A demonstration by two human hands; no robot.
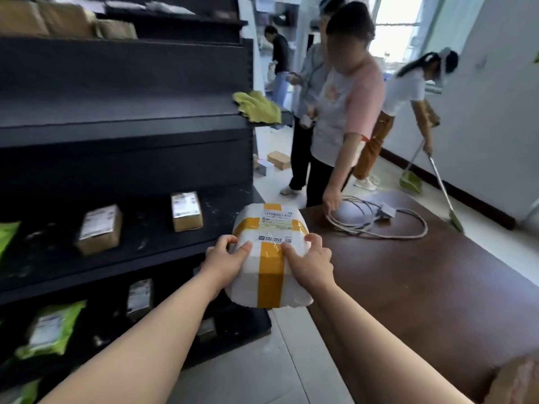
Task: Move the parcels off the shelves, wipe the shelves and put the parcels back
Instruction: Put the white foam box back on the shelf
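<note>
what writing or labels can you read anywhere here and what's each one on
Nothing can be quoted: every text here is too small or blurred.
White parcel: shipping label with a barcode and QR code, print too small to read.
Cardboard boxes: white labels, blurred.
Green mailer: white label, blurred.

The white parcel (269, 258), crossed with yellow tape, is being held beside the end of the dark shelves (125, 132), left hand (226, 259) and right hand (312, 263) gripping its near corners. Two brown box parcels (186, 211) are standing apart on the middle shelf; a yellow cloth (258, 107) is lying on the shelf above
</note>
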